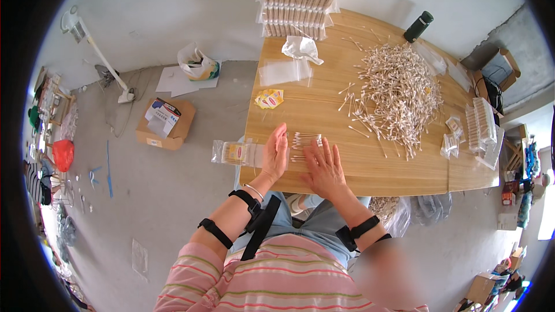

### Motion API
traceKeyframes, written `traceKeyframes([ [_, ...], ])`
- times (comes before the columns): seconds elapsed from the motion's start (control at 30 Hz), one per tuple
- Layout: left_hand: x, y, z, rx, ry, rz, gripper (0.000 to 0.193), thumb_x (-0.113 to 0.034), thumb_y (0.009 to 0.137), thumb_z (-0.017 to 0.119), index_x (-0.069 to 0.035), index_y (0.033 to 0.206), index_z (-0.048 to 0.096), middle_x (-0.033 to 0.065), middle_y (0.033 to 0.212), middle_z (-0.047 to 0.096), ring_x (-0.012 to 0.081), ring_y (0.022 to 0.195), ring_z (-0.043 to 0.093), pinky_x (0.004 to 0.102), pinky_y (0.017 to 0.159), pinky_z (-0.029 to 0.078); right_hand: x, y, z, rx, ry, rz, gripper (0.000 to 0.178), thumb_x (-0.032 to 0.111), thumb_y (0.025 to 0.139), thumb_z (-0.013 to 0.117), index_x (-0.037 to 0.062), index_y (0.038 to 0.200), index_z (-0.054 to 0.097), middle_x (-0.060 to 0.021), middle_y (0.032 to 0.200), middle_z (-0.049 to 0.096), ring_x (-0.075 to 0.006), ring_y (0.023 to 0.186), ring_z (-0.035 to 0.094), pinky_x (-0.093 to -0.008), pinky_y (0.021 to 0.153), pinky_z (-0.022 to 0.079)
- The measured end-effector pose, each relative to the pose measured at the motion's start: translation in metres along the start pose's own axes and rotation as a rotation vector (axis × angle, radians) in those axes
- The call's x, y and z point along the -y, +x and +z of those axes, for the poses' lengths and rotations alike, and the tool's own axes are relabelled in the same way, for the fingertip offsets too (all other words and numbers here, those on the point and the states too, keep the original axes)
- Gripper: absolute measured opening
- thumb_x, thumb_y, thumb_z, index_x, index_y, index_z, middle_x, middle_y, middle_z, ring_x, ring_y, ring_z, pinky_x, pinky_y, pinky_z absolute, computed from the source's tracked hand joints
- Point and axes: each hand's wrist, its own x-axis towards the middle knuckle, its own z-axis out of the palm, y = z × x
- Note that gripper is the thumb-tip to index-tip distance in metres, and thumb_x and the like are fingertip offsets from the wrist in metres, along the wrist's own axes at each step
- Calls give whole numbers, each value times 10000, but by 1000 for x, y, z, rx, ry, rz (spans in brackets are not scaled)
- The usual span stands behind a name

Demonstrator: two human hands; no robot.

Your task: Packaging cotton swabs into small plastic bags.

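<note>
Holds left hand (276, 153) on edge, fingers together, just beside small rows of cotton swabs (304, 140) on wooden table (381, 178); rests right hand (325, 169) palm down, fingers slightly spread, at their opposite end. Has filled clear packet (236, 153) left of left hand, loose swab heap (399, 95) farther right.

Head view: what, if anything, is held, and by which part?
Nothing is visibly gripped: cotton swabs lie between the left hand and right hand; any squeeze can't be told.
</note>
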Motion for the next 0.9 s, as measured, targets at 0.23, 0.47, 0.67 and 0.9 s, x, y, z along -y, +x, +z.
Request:
traceKeyframes([
  [0.23,-1,0,4,-57,-16,18,503,-326,1009,434,33,1359,407,182,1347,482,254,1235,480,349,1048,371,-13,7,-2,-116,98,13,689,441,865,567,105,1430,361,-139,1550,192,-333,1447,108,-505,1162,86],
  [0.47,-2,-1,2,-9,8,-16,531,-366,1015,401,16,1384,380,148,1389,436,228,1273,432,349,1089,338,-16,-7,11,-396,376,160,496,185,747,690,60,1203,541,-146,1259,503,-368,1155,459,-476,971,368],
  [0.67,5,1,1,-21,-39,-15,522,-356,1013,413,11,1383,383,141,1385,437,215,1272,431,341,1091,340,-2,7,13,-449,438,217,352,178,723,715,68,1038,604,-106,1063,548,-329,1005,499,-443,831,404],
  [0.9,3,1,1,-31,-83,-38,496,-321,1013,430,9,1380,388,130,1377,442,201,1265,435,330,1080,353,0,22,4,-420,402,264,194,174,753,701,73,913,661,-111,962,571,-320,961,515,-441,816,406],
])
